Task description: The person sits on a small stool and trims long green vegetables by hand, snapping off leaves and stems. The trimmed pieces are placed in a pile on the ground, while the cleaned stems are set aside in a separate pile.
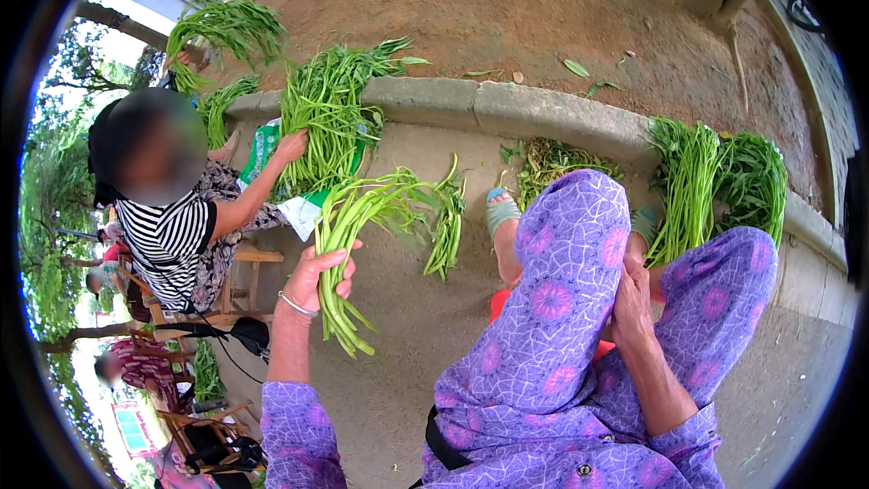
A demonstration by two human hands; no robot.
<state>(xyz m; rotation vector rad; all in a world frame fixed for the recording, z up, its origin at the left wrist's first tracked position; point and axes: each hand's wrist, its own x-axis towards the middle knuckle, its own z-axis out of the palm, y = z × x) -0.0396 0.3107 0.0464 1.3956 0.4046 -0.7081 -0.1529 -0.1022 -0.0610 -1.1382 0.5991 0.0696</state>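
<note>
My left hand (315, 277) is closed round a bunch of water spinach (339, 240), long green stems with the leafy ends pointing up and right and the cut ends hanging below. A smaller bundle of stems (444, 227) lies on the pavement just right of it. My right hand (633, 304) rests between my knees against the purple patterned trousers (552, 308); its fingers are mostly hidden behind the leg. Beyond my right knee, long-stemmed greens (685, 186) lie beside a darker leafy bundle (753, 183).
Trimmed leaves (563, 166) lie along a stone kerb (561, 113), with bare soil (507, 18) behind. On the left, a seated person in a striped shirt (172, 249) touches a large heap of greens (330, 118) on a green-and-white sack (262, 152). Wooden chairs (244, 276) stand nearby.
</note>
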